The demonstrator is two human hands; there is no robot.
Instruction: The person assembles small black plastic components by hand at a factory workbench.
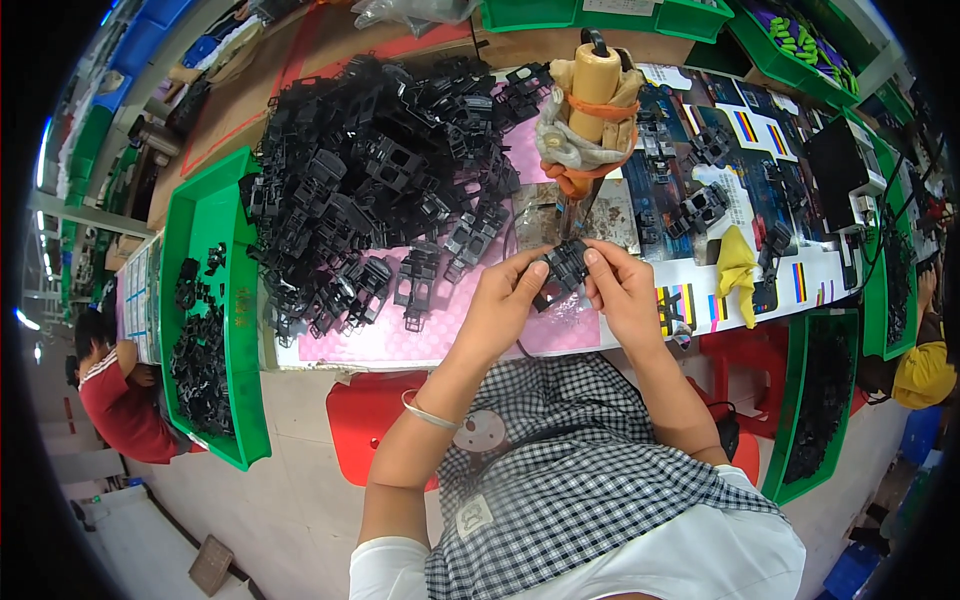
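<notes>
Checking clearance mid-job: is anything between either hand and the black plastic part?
Nothing visible: the left hand and right hand both hold the black plastic part directly. The wrapped tool stands beyond it, not between.

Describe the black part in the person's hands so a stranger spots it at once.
On the table, find the big heap of black parts. Look right and nearer, before the checked apron, where the left hand and right hand converge. The black part between them is held; those in the heap lie loose.
</notes>
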